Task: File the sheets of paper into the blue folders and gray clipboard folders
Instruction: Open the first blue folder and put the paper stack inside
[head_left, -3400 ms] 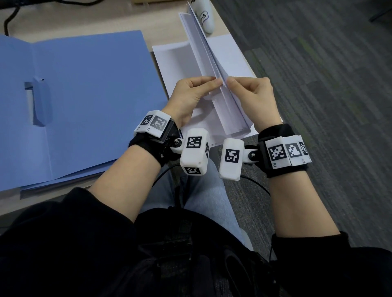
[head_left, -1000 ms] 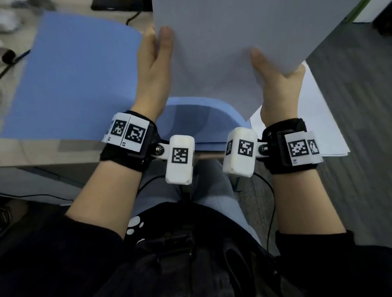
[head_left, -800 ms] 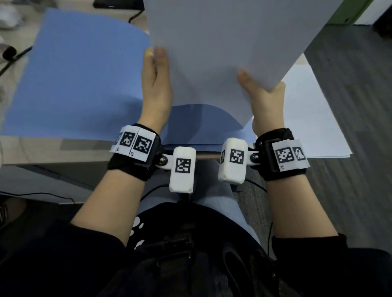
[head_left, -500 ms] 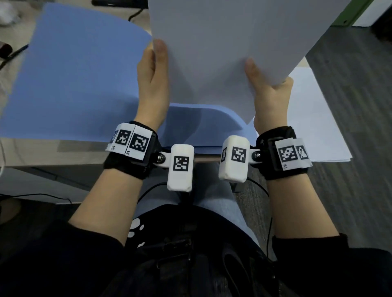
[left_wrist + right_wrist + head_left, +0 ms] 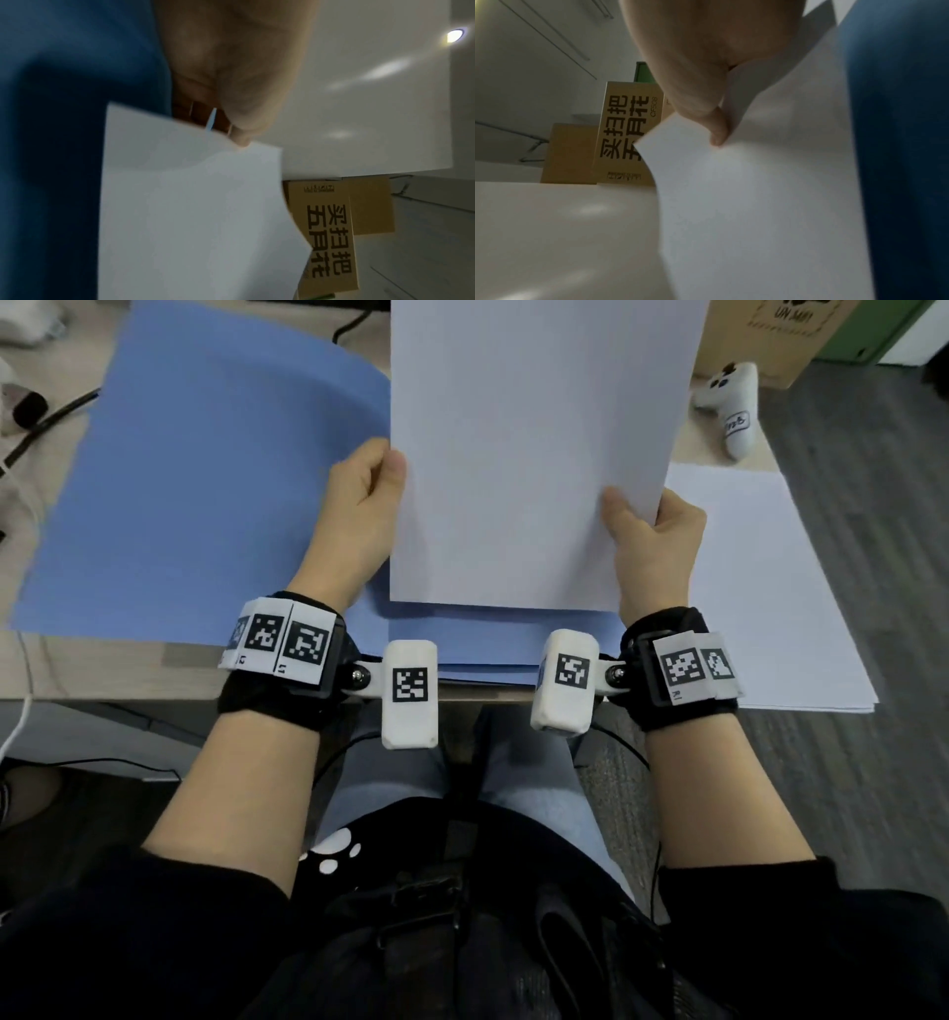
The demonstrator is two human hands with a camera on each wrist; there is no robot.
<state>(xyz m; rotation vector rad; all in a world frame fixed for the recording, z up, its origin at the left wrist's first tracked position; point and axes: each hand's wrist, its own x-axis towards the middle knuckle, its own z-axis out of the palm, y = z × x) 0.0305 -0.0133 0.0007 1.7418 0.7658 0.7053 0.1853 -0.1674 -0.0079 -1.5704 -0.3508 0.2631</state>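
Both hands hold a stack of white sheets (image 5: 524, 454) above the open blue folder (image 5: 205, 495) on the desk (image 5: 102, 670), long axis running away from the person, short bottom edge nearest the wrists. The left hand (image 5: 359, 516) pinches the left edge; the right hand (image 5: 652, 541) pinches the lower right corner, thumb on top. More white paper (image 5: 760, 588) lies flat to the right. A cardboard box (image 5: 626, 132) behind reads "CF508" — with large Chinese characters.
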